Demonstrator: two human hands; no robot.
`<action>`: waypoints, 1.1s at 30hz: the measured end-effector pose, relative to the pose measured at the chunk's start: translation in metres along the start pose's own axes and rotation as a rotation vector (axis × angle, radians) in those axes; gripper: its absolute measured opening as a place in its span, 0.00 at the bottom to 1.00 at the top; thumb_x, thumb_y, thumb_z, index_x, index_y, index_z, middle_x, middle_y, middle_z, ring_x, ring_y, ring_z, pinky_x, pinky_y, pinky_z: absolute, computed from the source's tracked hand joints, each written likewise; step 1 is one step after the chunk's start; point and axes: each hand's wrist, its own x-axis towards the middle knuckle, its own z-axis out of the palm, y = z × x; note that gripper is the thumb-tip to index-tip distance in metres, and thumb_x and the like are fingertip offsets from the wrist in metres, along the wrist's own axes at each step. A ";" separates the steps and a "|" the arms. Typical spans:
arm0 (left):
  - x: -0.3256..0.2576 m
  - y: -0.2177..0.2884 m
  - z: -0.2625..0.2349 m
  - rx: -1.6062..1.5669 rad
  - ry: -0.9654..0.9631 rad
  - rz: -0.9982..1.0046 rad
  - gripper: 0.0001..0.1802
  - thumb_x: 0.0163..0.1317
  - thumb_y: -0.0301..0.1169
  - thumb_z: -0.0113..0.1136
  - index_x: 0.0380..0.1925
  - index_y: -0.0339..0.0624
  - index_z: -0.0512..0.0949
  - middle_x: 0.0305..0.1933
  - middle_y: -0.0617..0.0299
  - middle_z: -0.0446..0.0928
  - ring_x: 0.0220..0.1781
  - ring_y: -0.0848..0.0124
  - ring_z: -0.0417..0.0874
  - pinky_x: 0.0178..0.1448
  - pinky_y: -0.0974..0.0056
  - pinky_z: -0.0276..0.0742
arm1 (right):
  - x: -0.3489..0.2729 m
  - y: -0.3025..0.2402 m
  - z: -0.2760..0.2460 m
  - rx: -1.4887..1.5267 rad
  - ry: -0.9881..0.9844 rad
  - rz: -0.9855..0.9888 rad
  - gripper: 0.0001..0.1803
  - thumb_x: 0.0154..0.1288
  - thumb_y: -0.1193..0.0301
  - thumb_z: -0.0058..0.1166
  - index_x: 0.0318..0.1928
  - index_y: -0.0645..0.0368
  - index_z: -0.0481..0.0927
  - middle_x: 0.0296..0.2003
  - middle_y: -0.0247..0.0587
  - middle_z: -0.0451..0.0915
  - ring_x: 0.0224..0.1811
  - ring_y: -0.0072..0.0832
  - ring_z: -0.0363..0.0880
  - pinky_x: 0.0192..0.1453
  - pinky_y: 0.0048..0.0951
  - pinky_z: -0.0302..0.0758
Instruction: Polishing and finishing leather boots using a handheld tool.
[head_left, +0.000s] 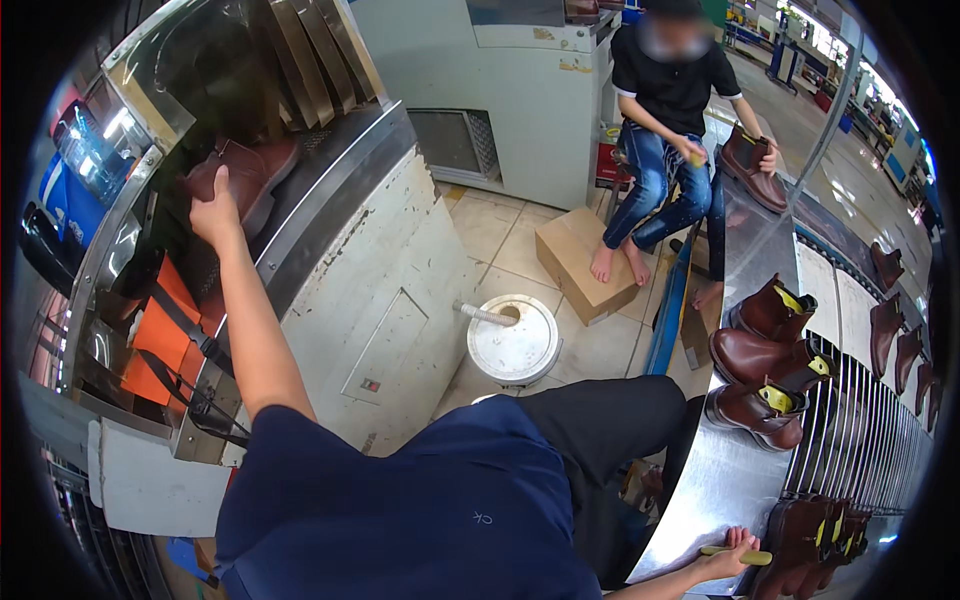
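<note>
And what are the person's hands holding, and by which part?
The right hand holds a yellow-green stick around its middle. The left hand is on a shoe, but I can't tell exactly where it grips.

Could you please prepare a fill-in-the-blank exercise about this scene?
The person's ____ hand holds a slim yellow-green tool.
Their ____ hand touches a brown leather shoe in the pale metal machine.
The co-worker's bare ____ rest on the brown cardboard box.
The round lidded bucket at the ribbed pale hose is coloured ____.

right; left; feet; white
</note>
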 end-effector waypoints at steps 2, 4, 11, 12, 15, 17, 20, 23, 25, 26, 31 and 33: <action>0.011 -0.012 0.027 0.210 0.063 -0.003 0.44 0.50 0.67 0.70 0.49 0.36 0.85 0.47 0.40 0.86 0.52 0.40 0.86 0.58 0.46 0.81 | -0.002 -0.002 -0.001 -0.043 0.000 -0.004 0.19 0.78 0.66 0.54 0.58 0.69 0.73 0.45 0.54 0.83 0.40 0.35 0.85 0.47 0.31 0.86; 0.013 0.002 0.061 0.355 -0.016 -0.122 0.41 0.49 0.67 0.71 0.45 0.37 0.85 0.45 0.40 0.86 0.51 0.41 0.86 0.57 0.44 0.81 | -0.003 -0.005 0.000 -0.081 0.010 -0.020 0.19 0.78 0.66 0.54 0.58 0.69 0.73 0.45 0.53 0.83 0.40 0.35 0.85 0.46 0.31 0.86; -0.004 0.044 0.154 0.192 -0.106 -0.070 0.27 0.57 0.50 0.69 0.48 0.41 0.85 0.50 0.44 0.86 0.50 0.45 0.88 0.53 0.48 0.84 | -0.015 -0.008 0.009 0.081 0.012 -0.021 0.20 0.74 0.66 0.59 0.58 0.68 0.77 0.34 0.43 0.83 0.31 0.25 0.79 0.35 0.24 0.79; 0.002 0.042 0.154 0.255 -0.176 -0.002 0.26 0.57 0.48 0.69 0.47 0.39 0.84 0.49 0.43 0.85 0.49 0.45 0.88 0.52 0.48 0.84 | -0.018 -0.007 0.013 0.099 0.001 -0.016 0.22 0.71 0.67 0.60 0.59 0.67 0.77 0.32 0.39 0.83 0.29 0.22 0.78 0.35 0.22 0.77; -0.009 0.060 0.149 -0.007 -0.009 0.193 0.22 0.57 0.39 0.67 0.45 0.33 0.82 0.48 0.39 0.84 0.46 0.44 0.87 0.50 0.48 0.84 | -0.025 -0.010 0.016 0.139 0.105 0.007 0.23 0.70 0.71 0.59 0.61 0.68 0.75 0.35 0.42 0.85 0.30 0.22 0.81 0.38 0.25 0.81; -0.056 0.095 0.134 -0.242 0.177 0.195 0.20 0.57 0.34 0.66 0.44 0.28 0.80 0.47 0.37 0.84 0.45 0.44 0.86 0.49 0.48 0.84 | -0.026 -0.016 0.016 0.150 0.089 -0.001 0.24 0.71 0.71 0.59 0.62 0.70 0.72 0.38 0.49 0.85 0.33 0.28 0.86 0.40 0.29 0.84; -0.216 0.170 0.110 -0.654 -0.169 0.503 0.16 0.67 0.28 0.62 0.51 0.31 0.77 0.52 0.47 0.80 0.51 0.54 0.83 0.58 0.54 0.80 | -0.031 -0.026 0.018 0.217 0.094 0.052 0.24 0.71 0.70 0.60 0.62 0.70 0.71 0.38 0.48 0.84 0.32 0.27 0.85 0.39 0.28 0.84; -0.429 0.246 0.060 -1.083 -1.201 0.622 0.19 0.68 0.22 0.63 0.59 0.35 0.77 0.56 0.53 0.81 0.53 0.65 0.83 0.61 0.62 0.78 | -0.031 -0.034 0.019 0.241 0.058 0.059 0.23 0.72 0.70 0.59 0.61 0.69 0.71 0.38 0.45 0.84 0.31 0.25 0.84 0.39 0.27 0.84; -0.529 0.302 0.015 -1.406 -1.932 0.453 0.34 0.64 0.23 0.68 0.70 0.37 0.70 0.66 0.50 0.77 0.64 0.62 0.79 0.69 0.59 0.74 | -0.030 -0.037 0.019 0.279 0.054 0.086 0.23 0.72 0.69 0.60 0.61 0.68 0.72 0.38 0.46 0.84 0.31 0.26 0.84 0.38 0.27 0.84; -0.565 0.331 -0.007 -1.498 -2.082 0.507 0.37 0.62 0.25 0.71 0.71 0.37 0.68 0.66 0.50 0.77 0.66 0.62 0.78 0.71 0.58 0.71 | -0.030 -0.038 0.019 0.286 0.031 0.059 0.23 0.72 0.69 0.59 0.61 0.68 0.71 0.39 0.49 0.85 0.32 0.26 0.85 0.39 0.27 0.85; -0.644 0.420 -0.105 -1.446 -2.131 0.279 0.20 0.62 0.26 0.74 0.52 0.31 0.82 0.49 0.60 0.85 0.48 0.71 0.83 0.58 0.67 0.77 | -0.031 -0.040 0.019 0.293 0.089 0.102 0.23 0.71 0.68 0.61 0.60 0.67 0.72 0.38 0.47 0.85 0.31 0.25 0.84 0.37 0.27 0.84; -0.642 0.422 -0.128 -1.524 -2.078 0.251 0.18 0.62 0.28 0.74 0.48 0.28 0.84 0.47 0.58 0.86 0.45 0.71 0.86 0.53 0.65 0.80 | -0.033 -0.041 0.018 0.225 0.085 0.079 0.22 0.71 0.68 0.61 0.59 0.67 0.73 0.37 0.47 0.85 0.31 0.25 0.84 0.36 0.26 0.84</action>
